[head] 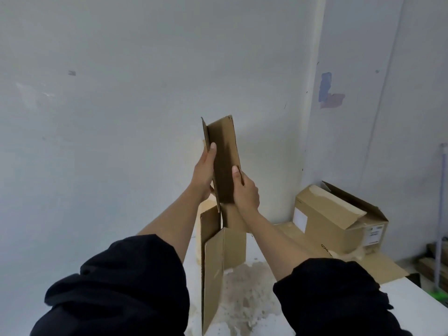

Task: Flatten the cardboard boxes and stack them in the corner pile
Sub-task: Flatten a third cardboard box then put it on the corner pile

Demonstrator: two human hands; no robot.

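I hold a brown cardboard box (224, 161) upright in front of me, pressed nearly flat, its loose lower flaps hanging down toward the white surface. My left hand (204, 173) grips its left edge, thumb on the near face. My right hand (244, 190) grips its lower right edge. To the right an unflattened cardboard box (337, 221) with open flaps and white labels rests on flat cardboard sheets (385, 265) near the wall corner.
A white surface (412, 301) with a worn, stained patch (247, 292) lies below my arms. Grey walls meet in a corner behind. A pole (440, 214) leans at the far right, with wooden items low beside it.
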